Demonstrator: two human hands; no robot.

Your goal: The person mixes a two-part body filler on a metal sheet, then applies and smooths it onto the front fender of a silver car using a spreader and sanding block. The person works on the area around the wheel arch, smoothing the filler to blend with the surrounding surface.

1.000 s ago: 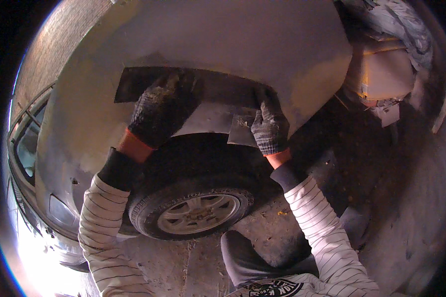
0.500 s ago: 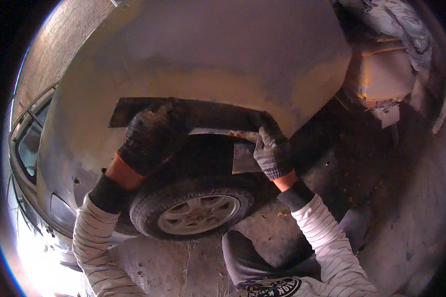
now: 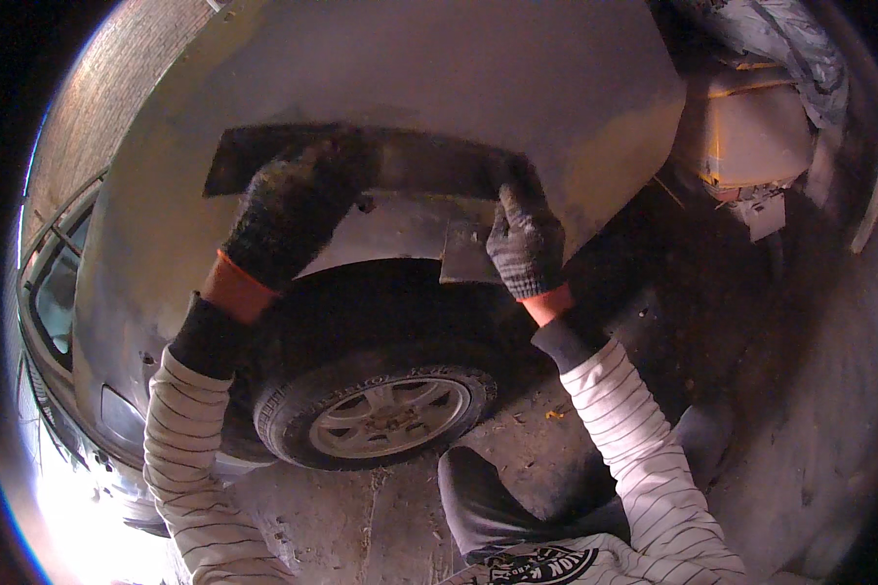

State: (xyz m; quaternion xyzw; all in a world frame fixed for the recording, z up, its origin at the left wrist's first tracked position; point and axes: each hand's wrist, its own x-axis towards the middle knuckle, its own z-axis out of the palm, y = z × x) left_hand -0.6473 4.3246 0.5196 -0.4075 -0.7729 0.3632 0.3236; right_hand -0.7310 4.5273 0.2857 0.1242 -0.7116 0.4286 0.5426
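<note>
A long dark strip (image 3: 437,166), which looks like sandpaper, lies across the bare, patchy fender (image 3: 478,68) above the wheel arch. My left hand (image 3: 293,205), in a dark knit work glove with an orange cuff, is closed over the strip's left part; its fingertips are hard to see in the dark. At the right end, my right hand (image 3: 529,239) grips the strip with the thumb upward, in a grey striped glove. A grey flap (image 3: 466,255) hangs beside this hand; whether it belongs to the strip I cannot tell.
Below the arch stands a wheel (image 3: 390,419) with a tyre and spoked rim. The car's headlight (image 3: 122,414) is low on the left, near bright glare. At the upper right are an orange-edged, box-like object (image 3: 761,136) and crumpled plastic sheeting (image 3: 790,49). My bent knee is near the wheel.
Both hands and the dark strip have moved up the fender, away from the wheel arch edge, which now shows. The grip of both hands looks the same.
</note>
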